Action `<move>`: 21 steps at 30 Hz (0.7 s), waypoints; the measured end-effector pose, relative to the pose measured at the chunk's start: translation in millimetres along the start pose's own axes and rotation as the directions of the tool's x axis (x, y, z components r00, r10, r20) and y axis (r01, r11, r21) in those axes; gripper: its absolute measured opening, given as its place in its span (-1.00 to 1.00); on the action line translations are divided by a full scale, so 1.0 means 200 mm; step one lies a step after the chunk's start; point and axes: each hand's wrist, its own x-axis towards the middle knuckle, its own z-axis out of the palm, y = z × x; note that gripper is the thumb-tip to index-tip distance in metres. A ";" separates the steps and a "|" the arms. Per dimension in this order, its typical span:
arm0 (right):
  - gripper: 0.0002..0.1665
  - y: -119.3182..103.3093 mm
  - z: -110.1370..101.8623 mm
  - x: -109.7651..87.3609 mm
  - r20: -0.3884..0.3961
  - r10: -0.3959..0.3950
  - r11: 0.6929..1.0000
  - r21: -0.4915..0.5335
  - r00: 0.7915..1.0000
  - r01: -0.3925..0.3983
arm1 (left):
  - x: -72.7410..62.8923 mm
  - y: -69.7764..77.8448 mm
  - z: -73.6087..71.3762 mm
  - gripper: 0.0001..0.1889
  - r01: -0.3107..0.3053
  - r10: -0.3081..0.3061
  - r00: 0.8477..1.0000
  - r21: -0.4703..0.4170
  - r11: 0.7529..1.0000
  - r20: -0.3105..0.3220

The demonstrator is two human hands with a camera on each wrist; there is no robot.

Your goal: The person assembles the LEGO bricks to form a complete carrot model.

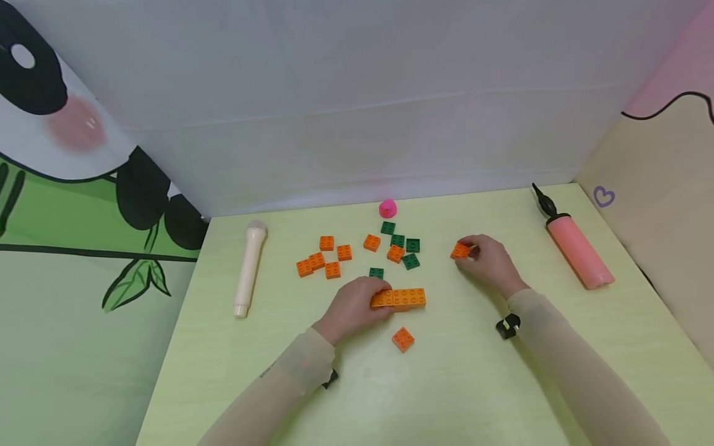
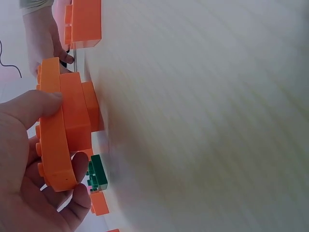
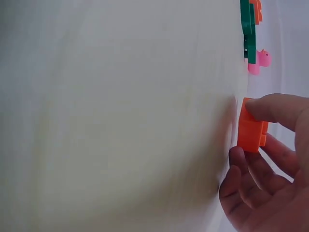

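Note:
My left hand [image 1: 356,306] grips the left end of a built piece of orange toy building bricks [image 1: 409,298]. In the left wrist view, this brick piece [image 2: 75,116] shows stepped layers, with the thumb on one side and fingers curled round the other. To the right, my right hand [image 1: 493,265] pinches a single orange brick [image 1: 460,251] between thumb and fingers. The right wrist view shows that brick [image 3: 250,128] close to the tabletop, studs turned away from the table. A loose orange brick [image 1: 403,339] lies in front of the built piece.
Several loose orange bricks [image 1: 332,270] lie at the left, and several green bricks [image 1: 413,245] lie behind the built piece. A pink toy figure [image 1: 387,209] stands at the table's back edge. A pale tube [image 1: 250,269] lies far left; a pink hand pump [image 1: 580,251] lies far right.

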 end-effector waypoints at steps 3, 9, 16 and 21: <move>-0.46 -0.02 0.01 -0.02 0.017 -0.017 1.000 0.025 1.000 0.017 | 0.00 -0.01 0.00 -0.65 -0.004 0.004 1.000 0.002 1.000 0.000; -0.49 -0.05 0.05 -0.06 0.056 -0.071 0.996 0.049 0.996 0.068 | 0.01 -0.01 0.01 -0.54 -0.027 0.027 1.000 0.020 0.999 -0.001; -0.50 -0.14 0.09 -0.11 0.083 -0.159 0.984 0.088 0.984 0.152 | 0.01 -0.01 0.01 -0.55 -0.044 0.045 0.999 0.053 0.998 -0.008; -0.52 -0.21 0.12 -0.16 0.109 -0.215 0.969 0.148 0.970 0.198 | 0.02 0.00 0.02 -0.57 -0.042 0.043 0.999 0.046 0.998 -0.015</move>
